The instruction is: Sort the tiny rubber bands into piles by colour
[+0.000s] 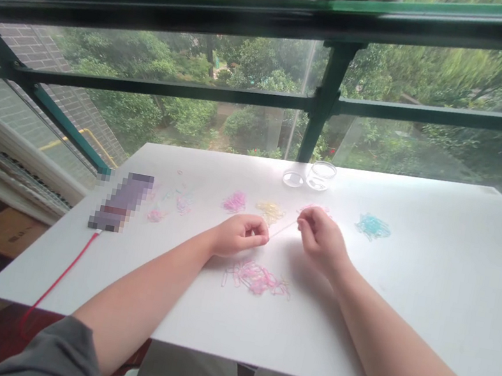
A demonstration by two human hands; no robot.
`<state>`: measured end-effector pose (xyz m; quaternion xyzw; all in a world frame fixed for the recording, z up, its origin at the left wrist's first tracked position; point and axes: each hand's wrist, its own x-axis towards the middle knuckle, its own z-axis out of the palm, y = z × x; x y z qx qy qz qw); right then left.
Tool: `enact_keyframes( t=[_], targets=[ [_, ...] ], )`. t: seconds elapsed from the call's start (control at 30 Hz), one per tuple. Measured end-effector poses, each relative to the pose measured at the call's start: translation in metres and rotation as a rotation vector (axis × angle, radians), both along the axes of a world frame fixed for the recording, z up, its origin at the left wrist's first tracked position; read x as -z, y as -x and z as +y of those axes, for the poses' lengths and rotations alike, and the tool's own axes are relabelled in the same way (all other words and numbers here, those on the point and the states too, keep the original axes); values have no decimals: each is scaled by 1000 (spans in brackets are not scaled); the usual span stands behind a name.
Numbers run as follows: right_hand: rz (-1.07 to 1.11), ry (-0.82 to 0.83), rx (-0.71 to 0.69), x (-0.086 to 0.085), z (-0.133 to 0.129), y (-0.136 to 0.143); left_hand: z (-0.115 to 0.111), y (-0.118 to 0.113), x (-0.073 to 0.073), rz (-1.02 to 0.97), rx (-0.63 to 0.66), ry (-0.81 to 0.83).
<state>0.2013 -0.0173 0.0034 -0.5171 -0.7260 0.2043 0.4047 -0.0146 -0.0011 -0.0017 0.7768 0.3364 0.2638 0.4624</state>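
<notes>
A thin pale pink strand (283, 229) runs taut between my two hands above the table; whether it is one stretched band or linked pieces I cannot tell. My left hand (242, 236) pinches its lower end between thumb and fingers. At the upper end, my right hand (320, 236) is closed in a pinch as well. Just below them lies a loose heap of small pink loops (259, 278). Behind my left hand are a magenta pile (234, 201) and a yellow pile (269, 210). Another pink pile (306, 207) is partly covered by my right hand.
Teal pieces (373, 226) lie in a pile to the right. A clear round jar (320, 176) and its lid (293, 178) stand at the back of the white table (435, 298). Scattered pink and bluish bits (183, 203) and a pixelated device (122, 201) with a red cable (60, 277) are left.
</notes>
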Motion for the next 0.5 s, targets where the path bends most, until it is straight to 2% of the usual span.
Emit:
enact_keyframes(
  t=[0.07,0.1,0.23,0.27,0.3,0.4,0.5],
  targets=[
    [35,-27,88,0,2,-3,1,0,1,9,-6,5],
    [30,-25,75,0,1,-2,1,0,2,10,-20,4],
    [-77,51,-207,2,-6,10,0,0,3,6,-49,-23],
    [-93,49,-227,2,-7,12,-1,1,2,9,-35,-29],
    [-94,33,-214,3,-6,11,-1,1,1,13,-17,-29],
    [-26,-42,-38,4,0,3,-2,1,-3,37,32,-15],
    [18,-29,62,5,3,-2,-2,0,-3,66,23,-24]
  ],
)
